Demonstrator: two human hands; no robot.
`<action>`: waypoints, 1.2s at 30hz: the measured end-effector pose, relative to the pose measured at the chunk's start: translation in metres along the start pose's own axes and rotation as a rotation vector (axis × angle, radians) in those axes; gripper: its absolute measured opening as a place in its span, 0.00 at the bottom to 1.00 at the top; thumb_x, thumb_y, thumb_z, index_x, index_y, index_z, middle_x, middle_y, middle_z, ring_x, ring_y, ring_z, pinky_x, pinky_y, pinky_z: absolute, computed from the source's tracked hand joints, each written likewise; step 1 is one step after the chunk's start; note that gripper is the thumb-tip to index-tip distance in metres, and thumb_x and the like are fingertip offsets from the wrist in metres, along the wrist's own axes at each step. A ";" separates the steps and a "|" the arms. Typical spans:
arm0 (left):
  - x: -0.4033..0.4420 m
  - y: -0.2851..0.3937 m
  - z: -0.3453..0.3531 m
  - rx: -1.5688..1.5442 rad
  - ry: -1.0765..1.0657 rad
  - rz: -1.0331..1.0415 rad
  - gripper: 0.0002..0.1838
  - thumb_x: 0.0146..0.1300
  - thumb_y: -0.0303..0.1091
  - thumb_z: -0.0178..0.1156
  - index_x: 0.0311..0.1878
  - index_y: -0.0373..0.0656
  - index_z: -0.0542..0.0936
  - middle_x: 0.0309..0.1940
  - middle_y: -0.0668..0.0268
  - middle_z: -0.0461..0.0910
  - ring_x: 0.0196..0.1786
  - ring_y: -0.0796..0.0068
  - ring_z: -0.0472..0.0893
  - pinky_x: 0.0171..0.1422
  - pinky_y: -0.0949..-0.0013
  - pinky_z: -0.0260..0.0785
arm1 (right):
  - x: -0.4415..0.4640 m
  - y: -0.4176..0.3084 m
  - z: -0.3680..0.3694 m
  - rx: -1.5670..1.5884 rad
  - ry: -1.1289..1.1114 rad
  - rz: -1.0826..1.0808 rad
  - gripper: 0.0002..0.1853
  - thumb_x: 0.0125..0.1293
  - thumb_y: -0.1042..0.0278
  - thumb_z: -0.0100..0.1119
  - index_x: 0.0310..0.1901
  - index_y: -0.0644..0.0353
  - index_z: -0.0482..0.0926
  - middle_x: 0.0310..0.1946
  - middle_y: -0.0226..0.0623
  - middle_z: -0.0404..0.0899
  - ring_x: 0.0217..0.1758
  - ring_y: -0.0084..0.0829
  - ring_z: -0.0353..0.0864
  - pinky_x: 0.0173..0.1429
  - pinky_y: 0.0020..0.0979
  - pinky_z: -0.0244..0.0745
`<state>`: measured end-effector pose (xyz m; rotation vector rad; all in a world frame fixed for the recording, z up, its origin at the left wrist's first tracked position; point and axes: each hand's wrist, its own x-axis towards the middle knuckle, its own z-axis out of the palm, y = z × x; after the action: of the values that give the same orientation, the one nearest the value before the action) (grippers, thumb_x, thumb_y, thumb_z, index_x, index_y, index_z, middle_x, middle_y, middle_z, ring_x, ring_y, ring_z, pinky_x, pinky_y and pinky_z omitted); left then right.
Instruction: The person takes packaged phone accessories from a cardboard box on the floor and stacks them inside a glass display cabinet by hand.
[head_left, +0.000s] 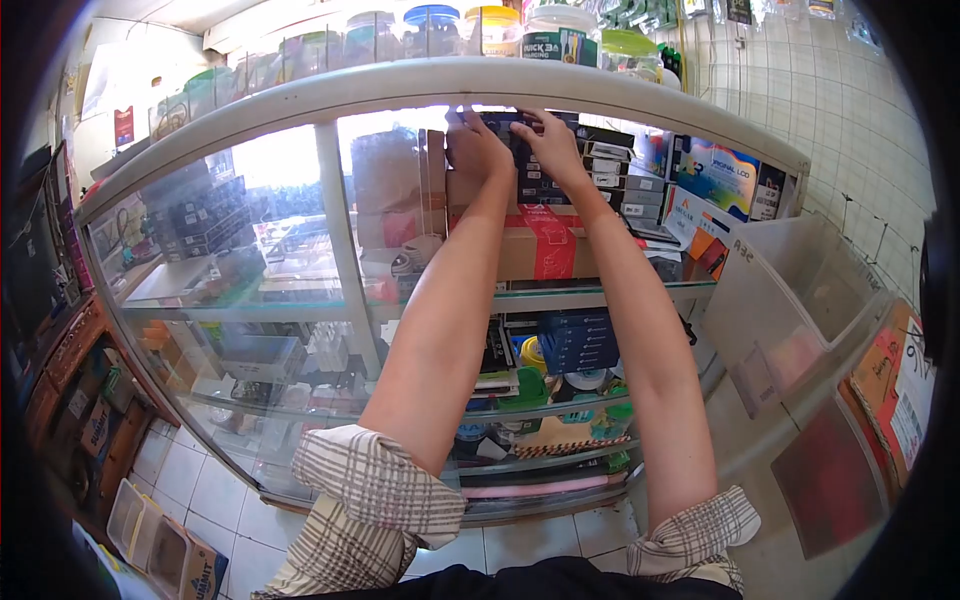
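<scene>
Both arms reach into the upper shelf of a glass display cabinet [345,250]. My left hand [480,148] is at the left of a stack of dark boxes [540,188], its fingers curled against the upper box and partly hidden. My right hand [550,148] grips the same stack near its top, thumb and fingers bent over the box. Under the stack lies a brown cardboard box [515,255] with red tape [552,245]. Small black and grey boxes [608,165] are piled just right of my right hand.
Lidded plastic jars [430,35] line the cabinet top. A larger carton [395,190] stands left of my hands. Lower shelves hold a blue box [580,342] and other goods. At the right is a translucent plastic bin [755,290]; containers [150,530] sit on the floor at left.
</scene>
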<state>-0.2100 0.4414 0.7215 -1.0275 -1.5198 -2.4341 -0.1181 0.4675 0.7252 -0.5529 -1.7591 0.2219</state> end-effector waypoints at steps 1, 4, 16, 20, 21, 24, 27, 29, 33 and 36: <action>0.003 -0.008 0.007 0.002 0.003 0.005 0.20 0.67 0.46 0.38 0.51 0.39 0.67 0.43 0.50 0.74 0.45 0.52 0.74 0.47 0.55 0.64 | 0.003 0.005 0.000 -0.123 0.037 -0.073 0.20 0.56 0.60 0.59 0.49 0.60 0.75 0.44 0.42 0.78 0.52 0.37 0.71 0.57 0.30 0.62; 0.005 -0.022 0.017 0.143 0.108 0.289 0.20 0.67 0.47 0.38 0.53 0.42 0.65 0.42 0.49 0.74 0.46 0.52 0.75 0.45 0.55 0.66 | 0.004 0.018 0.004 -0.276 0.126 -0.178 0.20 0.53 0.59 0.61 0.48 0.55 0.77 0.42 0.40 0.78 0.51 0.40 0.66 0.56 0.35 0.59; 0.005 -0.013 -0.001 0.410 0.024 0.140 0.19 0.66 0.44 0.43 0.55 0.44 0.67 0.34 0.55 0.79 0.35 0.56 0.79 0.35 0.56 0.71 | 0.006 0.009 0.017 -0.667 0.239 -0.264 0.18 0.52 0.56 0.61 0.43 0.53 0.78 0.45 0.40 0.75 0.54 0.47 0.61 0.52 0.47 0.55; 0.007 -0.012 -0.006 0.379 -0.059 0.087 0.21 0.65 0.50 0.41 0.57 0.51 0.65 0.35 0.55 0.79 0.37 0.52 0.79 0.39 0.53 0.69 | 0.002 0.010 0.019 -0.614 0.290 -0.308 0.18 0.52 0.59 0.61 0.44 0.54 0.77 0.44 0.41 0.75 0.54 0.47 0.62 0.53 0.47 0.57; 0.008 -0.012 -0.006 0.404 -0.076 0.090 0.21 0.66 0.49 0.41 0.57 0.50 0.65 0.36 0.55 0.79 0.38 0.52 0.79 0.40 0.53 0.69 | 0.000 0.013 0.020 -0.584 0.319 -0.341 0.18 0.52 0.60 0.61 0.45 0.55 0.77 0.44 0.41 0.74 0.55 0.47 0.61 0.53 0.47 0.59; 0.006 -0.016 -0.001 0.395 -0.035 0.144 0.19 0.66 0.45 0.41 0.55 0.47 0.66 0.36 0.55 0.78 0.38 0.54 0.79 0.39 0.54 0.70 | 0.004 0.020 0.014 -0.454 0.358 -0.398 0.13 0.53 0.64 0.60 0.41 0.56 0.77 0.42 0.43 0.75 0.51 0.47 0.67 0.51 0.45 0.64; 0.007 -0.022 0.007 0.344 0.039 0.208 0.17 0.66 0.42 0.42 0.52 0.43 0.68 0.36 0.54 0.77 0.38 0.55 0.79 0.38 0.55 0.71 | 0.002 0.023 0.005 -0.172 0.291 -0.197 0.08 0.54 0.70 0.57 0.36 0.61 0.76 0.33 0.45 0.77 0.38 0.42 0.76 0.45 0.35 0.70; 0.006 -0.024 0.010 0.328 0.055 0.222 0.16 0.66 0.41 0.42 0.51 0.43 0.68 0.37 0.54 0.77 0.39 0.55 0.78 0.39 0.55 0.71 | -0.004 0.021 0.006 -0.255 0.243 -0.132 0.07 0.53 0.72 0.56 0.34 0.63 0.75 0.30 0.45 0.78 0.35 0.42 0.78 0.42 0.35 0.71; 0.001 -0.016 0.005 0.361 0.068 0.209 0.15 0.67 0.40 0.40 0.51 0.42 0.66 0.38 0.54 0.76 0.39 0.54 0.78 0.38 0.54 0.71 | -0.006 0.017 0.011 -0.299 0.182 -0.089 0.07 0.50 0.78 0.53 0.33 0.65 0.74 0.25 0.48 0.79 0.32 0.43 0.80 0.37 0.34 0.73; -0.001 -0.013 0.001 0.396 0.025 0.200 0.15 0.67 0.40 0.39 0.51 0.42 0.66 0.36 0.53 0.76 0.37 0.53 0.78 0.37 0.55 0.72 | -0.007 0.020 0.011 -0.223 0.147 -0.080 0.08 0.51 0.77 0.52 0.35 0.64 0.75 0.26 0.50 0.78 0.33 0.46 0.79 0.40 0.38 0.72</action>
<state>-0.2137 0.4487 0.7109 -1.0046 -1.7036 -1.9034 -0.1228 0.4829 0.7073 -0.6414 -1.6685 -0.0711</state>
